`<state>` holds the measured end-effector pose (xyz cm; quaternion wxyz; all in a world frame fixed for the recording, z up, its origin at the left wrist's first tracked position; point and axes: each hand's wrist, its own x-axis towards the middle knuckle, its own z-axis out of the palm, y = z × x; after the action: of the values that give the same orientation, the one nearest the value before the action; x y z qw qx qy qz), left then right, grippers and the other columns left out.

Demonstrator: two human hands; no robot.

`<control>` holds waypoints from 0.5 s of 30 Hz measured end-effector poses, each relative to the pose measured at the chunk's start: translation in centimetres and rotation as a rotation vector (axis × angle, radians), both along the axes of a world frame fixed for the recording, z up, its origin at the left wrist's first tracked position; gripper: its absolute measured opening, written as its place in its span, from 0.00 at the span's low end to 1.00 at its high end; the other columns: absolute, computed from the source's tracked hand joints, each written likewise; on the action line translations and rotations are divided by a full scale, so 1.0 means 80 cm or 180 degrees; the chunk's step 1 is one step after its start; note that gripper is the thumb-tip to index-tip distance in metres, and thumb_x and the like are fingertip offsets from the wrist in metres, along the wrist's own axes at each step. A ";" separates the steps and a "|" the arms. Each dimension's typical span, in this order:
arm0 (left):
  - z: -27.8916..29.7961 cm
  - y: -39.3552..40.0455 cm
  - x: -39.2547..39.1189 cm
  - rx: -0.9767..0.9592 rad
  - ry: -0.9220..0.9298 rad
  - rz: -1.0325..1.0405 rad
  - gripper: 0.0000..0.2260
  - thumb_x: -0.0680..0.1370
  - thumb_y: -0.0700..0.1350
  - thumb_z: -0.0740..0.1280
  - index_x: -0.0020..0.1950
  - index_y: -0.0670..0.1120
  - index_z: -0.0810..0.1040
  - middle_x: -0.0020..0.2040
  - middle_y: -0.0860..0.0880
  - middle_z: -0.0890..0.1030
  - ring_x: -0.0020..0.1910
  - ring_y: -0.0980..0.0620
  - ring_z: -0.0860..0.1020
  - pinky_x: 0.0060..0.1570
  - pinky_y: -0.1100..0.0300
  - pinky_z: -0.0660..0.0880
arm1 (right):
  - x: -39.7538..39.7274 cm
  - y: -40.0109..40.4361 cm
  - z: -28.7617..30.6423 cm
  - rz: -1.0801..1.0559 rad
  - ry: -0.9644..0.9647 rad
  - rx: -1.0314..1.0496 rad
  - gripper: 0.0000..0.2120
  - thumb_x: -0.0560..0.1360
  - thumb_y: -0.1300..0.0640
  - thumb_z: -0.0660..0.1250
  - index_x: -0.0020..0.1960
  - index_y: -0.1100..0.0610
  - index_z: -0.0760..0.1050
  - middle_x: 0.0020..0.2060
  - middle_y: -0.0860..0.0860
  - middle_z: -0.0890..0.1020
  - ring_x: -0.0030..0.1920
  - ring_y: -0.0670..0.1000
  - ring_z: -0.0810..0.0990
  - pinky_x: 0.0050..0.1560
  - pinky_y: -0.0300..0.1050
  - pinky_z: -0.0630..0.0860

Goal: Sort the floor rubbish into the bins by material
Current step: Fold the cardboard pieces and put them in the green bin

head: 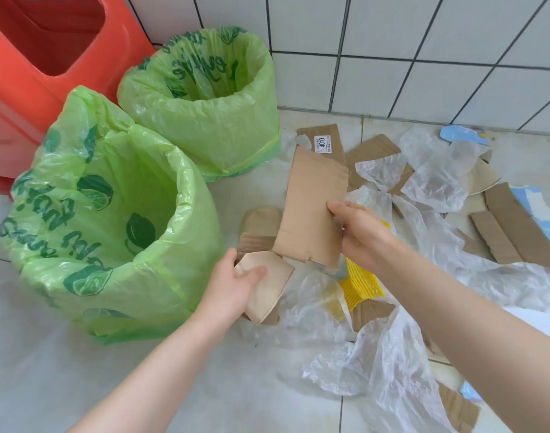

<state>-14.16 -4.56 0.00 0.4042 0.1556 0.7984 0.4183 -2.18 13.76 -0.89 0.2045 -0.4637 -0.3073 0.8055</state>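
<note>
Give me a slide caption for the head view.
Each hand, left and right, holds a cardboard piece beside two green-lined bins.

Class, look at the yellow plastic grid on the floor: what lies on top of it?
The right hand and its cardboard piece cover the yellow grid's upper part; clear plastic film overlaps its left edge. What it rests on is hidden.

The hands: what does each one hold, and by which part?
The left hand holds a small cardboard piece by its left edge. The right hand holds a long cardboard strip by its lower right edge.
</note>
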 end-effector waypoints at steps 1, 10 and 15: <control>0.009 -0.007 0.000 0.0063 0.0182 -0.0100 0.06 0.76 0.41 0.68 0.50 0.49 0.75 0.47 0.51 0.83 0.47 0.48 0.81 0.46 0.46 0.78 | 0.005 -0.003 0.008 0.0091 0.0112 -0.0112 0.06 0.78 0.62 0.62 0.53 0.61 0.76 0.50 0.57 0.82 0.47 0.52 0.81 0.50 0.48 0.78; 0.119 -0.063 0.014 0.0977 0.1130 -0.0202 0.08 0.78 0.44 0.66 0.55 0.53 0.72 0.45 0.52 0.83 0.47 0.52 0.80 0.51 0.55 0.75 | 0.031 -0.055 0.083 0.0793 0.0464 -0.0425 0.16 0.77 0.61 0.58 0.63 0.64 0.73 0.50 0.57 0.82 0.48 0.54 0.82 0.52 0.49 0.78; 0.163 -0.087 -0.005 0.1445 0.1496 0.0199 0.10 0.78 0.42 0.66 0.56 0.53 0.73 0.48 0.60 0.82 0.48 0.61 0.80 0.46 0.66 0.75 | 0.017 -0.076 0.129 0.0942 0.0479 0.0297 0.10 0.77 0.61 0.60 0.57 0.62 0.73 0.50 0.54 0.82 0.50 0.52 0.81 0.51 0.46 0.77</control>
<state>-14.59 -11.48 13.04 0.1508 0.3095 0.7605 0.5505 -0.86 7.67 9.42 0.1275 -0.3417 -0.3930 0.8441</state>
